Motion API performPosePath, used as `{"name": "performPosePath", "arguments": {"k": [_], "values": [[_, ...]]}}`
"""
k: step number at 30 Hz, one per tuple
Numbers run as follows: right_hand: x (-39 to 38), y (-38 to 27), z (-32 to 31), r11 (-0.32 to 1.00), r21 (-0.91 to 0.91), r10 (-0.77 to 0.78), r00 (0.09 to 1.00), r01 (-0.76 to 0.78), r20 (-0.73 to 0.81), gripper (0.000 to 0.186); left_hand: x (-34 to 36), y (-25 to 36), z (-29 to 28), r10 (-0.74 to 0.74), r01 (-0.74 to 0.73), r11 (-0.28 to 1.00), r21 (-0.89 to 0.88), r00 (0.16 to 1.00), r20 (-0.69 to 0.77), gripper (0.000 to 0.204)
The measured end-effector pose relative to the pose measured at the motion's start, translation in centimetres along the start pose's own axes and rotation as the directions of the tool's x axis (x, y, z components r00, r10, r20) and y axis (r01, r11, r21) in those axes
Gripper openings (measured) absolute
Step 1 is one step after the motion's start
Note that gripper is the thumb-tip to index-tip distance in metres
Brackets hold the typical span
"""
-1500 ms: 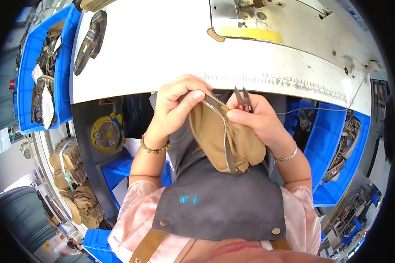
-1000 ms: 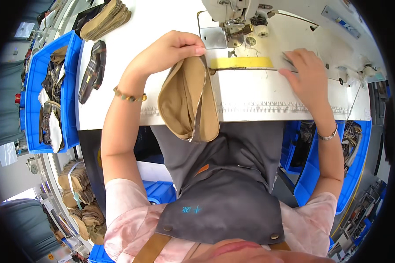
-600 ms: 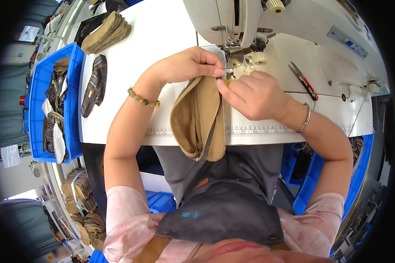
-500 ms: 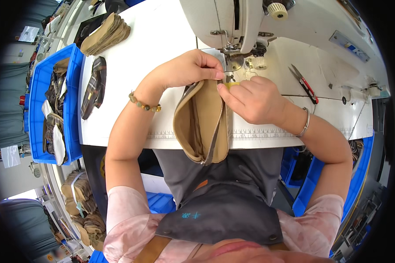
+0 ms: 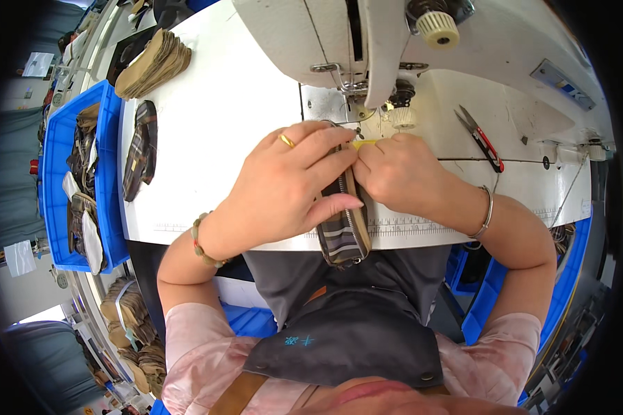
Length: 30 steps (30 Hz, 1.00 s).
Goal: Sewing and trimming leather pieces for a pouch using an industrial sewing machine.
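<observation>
A narrow zippered pouch (image 5: 339,238) lies lengthwise over the table's front edge, its dark plaid outside and metal zipper facing up and a strip of tan lining at its right side. My left hand (image 5: 273,183) reaches across it, fingers on the far part and thumb on the zipper, gripping it. Against the pouch's right edge, my right hand (image 5: 401,173) is closed with curled fingertips, pinching that edge. A small yellow strip (image 5: 364,143) shows by my right fingers. Just beyond both hands stands the sewing machine's (image 5: 311,41) needle area; the pouch's far end is partly hidden.
Red-handled thread snips (image 5: 488,146) lie on the white table (image 5: 208,138) to the right. At the left are a plaid piece (image 5: 140,151), a stack of tan pieces (image 5: 154,63) and a blue bin (image 5: 54,194) of pieces. A printed ruler scale runs along the front edge.
The pouch was gaping with its tan lining showing; now it is narrower, with its plaid outside up. My left hand has shifted from the far end to lie over the pouch.
</observation>
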State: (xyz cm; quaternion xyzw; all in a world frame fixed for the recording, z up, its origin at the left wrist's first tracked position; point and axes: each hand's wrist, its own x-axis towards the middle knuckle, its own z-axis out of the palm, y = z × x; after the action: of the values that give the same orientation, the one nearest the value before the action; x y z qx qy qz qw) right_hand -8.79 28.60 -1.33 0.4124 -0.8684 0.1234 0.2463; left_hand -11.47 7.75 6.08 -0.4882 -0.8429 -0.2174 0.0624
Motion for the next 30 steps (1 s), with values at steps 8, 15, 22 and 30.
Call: {"name": "performPosePath", "arguments": {"k": [8,15,22,30], "values": [[0.1,-0.7,-0.2,0.997,-0.032,0.071,0.997,-0.071,0.018,0.009,-2.0,-1.4,2.8,0.039,-0.042,0.967,0.252,0.999,0.017,0.024],[0.3,0.3,-0.1,0.993,-0.068,0.101,0.99,-0.095,0.102,0.029,-0.8,-2.0,3.4,-0.017,0.044,0.927,0.372,0.997,-0.076,0.027],[0.8,1.2,-0.2,0.977,-0.125,0.178,0.983,-0.173,0.034,0.012,0.7,-3.5,3.7,-0.015,0.03,0.942,0.335,0.999,-0.047,0.025],[0.8,2.3,0.9,0.976,-0.078,0.202,0.979,-0.204,-0.036,0.016,1.2,-4.2,3.9,-0.011,0.04,0.947,0.319,0.996,-0.093,0.023]]}}
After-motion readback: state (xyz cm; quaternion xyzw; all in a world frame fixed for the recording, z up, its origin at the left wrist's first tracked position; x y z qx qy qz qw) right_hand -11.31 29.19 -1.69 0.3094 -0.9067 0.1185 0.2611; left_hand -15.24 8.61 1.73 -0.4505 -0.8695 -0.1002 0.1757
